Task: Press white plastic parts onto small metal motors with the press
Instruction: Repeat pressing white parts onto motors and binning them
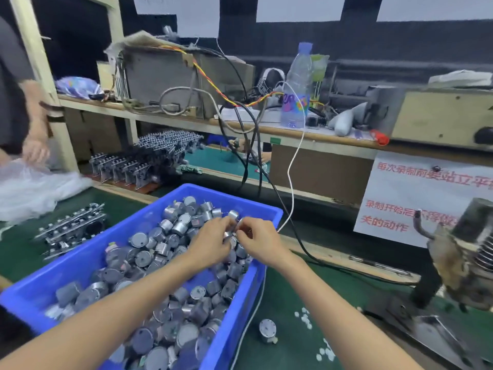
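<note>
Judged early in the job: at left, a blue plastic bin (66, 263) heaped with metal motors (144, 259), none of them seen with a white part fitted. Over its far right corner, left hand (210, 243) and right hand (260, 243) close together, fingers of both pinched narrow on one small motor (231, 235), whether on its body or on its thin leads too blurred to tell. Further right, a lone motor (267, 329) on the green surface (282, 305), loose white plastic parts (304, 317) scattered just beside it, and the press (458, 257) at the far right edge with nothing visibly loaded. Picking and perhaps untangling in hand, then; seating, capping and pressing left for nearly the whole heap. As to stuff and form, again from the left: bin smooth, rigid, straight-walled. Motors short cylinders, bright steel cans with dull grey flat end faces, slippery-looking and likely to snag by their leads. Surface matte, like a mat. White parts tiny flat discs, light, easy to scatter. Press grimy dark metal, with a coil spring and a flat steel base plate.
</note>
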`<state>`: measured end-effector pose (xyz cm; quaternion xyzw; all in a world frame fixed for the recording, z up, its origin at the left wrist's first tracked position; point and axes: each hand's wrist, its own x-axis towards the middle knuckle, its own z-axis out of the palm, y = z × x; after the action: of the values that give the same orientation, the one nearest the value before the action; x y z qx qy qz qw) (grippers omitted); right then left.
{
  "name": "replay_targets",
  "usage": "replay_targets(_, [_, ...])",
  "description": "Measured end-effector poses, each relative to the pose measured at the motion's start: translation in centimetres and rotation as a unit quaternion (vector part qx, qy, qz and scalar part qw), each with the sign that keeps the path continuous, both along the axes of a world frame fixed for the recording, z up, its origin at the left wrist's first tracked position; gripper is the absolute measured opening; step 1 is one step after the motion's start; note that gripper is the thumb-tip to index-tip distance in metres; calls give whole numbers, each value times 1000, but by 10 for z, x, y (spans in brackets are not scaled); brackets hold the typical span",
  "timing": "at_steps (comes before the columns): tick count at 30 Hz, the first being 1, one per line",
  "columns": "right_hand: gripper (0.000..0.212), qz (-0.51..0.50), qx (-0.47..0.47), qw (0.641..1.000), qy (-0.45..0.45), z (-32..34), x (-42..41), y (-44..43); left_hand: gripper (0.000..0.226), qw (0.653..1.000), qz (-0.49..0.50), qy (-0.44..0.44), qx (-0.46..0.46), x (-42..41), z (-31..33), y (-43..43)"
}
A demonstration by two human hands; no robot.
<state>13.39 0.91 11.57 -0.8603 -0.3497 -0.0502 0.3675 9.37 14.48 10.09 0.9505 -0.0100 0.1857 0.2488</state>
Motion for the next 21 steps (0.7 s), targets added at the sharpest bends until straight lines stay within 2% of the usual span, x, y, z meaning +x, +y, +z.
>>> replay_targets(4, [18, -28, 17, 999, 11, -6, 7, 1, 49, 977, -18, 156, 141, 20, -17, 10])
replay_targets(7, [21, -26, 14, 999, 27, -6, 9, -2, 62, 946, -39, 222, 232, 32, -33, 5])
replay_targets(12, [21, -25, 22, 998, 46, -5, 9, -4, 61, 930, -8, 179, 321, 35, -46, 1])
replay_targets(21, [23, -19, 36, 998, 51, -6, 7, -7, 57, 939, 51, 129, 314, 31, -58, 5])
